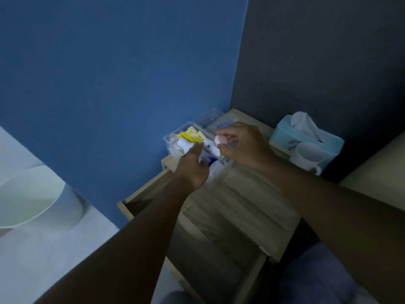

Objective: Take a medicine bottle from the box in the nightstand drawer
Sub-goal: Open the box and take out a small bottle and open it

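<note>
Your right hand [243,145]: fingers curled tight around a small white bottle with a pale pink cap [221,140]. Cap pokes out past your thumb and forefinger; the body is mostly hidden in the fist, and the picture is too blurred to tell whether it clears the box yet.

Your left hand [194,166]: fingers extended and loosely spread, tips down among the packets, gripping nothing I can make out. Looks like it is steadying or sorting the contents.

Just beyond and under both sets of fingertips: the clear plastic box [169,141], open, crowded. A yellow carton [190,135] lies just past your left fingertips; white and blue packets sit between the two hands.

Below your wrists: the nightstand drawer [140,198], pulled out. Wooden nightstand top [247,194] under your right forearm.

Beyond your right knuckles, well apart: a teal tissue box [306,137] and a white mug [308,159].

Progress, as a judgement: drawer open, box reached, bottle chosen and gripped. Left to do: lift it fully clear of the box and withdraw the left hand.
</note>
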{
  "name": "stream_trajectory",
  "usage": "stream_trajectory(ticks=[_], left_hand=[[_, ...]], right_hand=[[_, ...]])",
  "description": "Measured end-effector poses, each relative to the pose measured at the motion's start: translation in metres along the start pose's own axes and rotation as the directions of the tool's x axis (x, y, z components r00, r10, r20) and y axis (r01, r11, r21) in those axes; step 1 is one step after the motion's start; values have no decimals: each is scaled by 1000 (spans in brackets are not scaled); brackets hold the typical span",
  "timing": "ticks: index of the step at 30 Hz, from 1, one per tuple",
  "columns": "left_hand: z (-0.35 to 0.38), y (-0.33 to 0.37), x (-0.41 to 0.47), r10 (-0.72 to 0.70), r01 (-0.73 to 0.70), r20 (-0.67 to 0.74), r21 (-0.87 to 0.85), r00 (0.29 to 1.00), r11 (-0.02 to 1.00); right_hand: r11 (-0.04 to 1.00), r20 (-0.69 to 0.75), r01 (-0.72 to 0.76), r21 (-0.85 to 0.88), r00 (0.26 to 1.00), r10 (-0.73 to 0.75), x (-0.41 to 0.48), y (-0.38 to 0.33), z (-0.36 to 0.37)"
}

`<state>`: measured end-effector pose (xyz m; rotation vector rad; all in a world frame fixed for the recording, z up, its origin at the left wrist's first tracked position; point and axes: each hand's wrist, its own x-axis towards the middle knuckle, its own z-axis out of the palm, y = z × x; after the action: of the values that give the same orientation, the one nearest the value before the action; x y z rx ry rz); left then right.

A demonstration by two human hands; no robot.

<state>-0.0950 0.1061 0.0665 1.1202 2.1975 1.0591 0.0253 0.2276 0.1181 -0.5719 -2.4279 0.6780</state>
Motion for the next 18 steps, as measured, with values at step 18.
stream_trajectory(ticks=[18], left_hand=[[40, 97, -83, -103, 322, 305, -899, 947, 297]], right_hand=[[978, 162, 164, -129, 976, -143, -72, -26, -94]])
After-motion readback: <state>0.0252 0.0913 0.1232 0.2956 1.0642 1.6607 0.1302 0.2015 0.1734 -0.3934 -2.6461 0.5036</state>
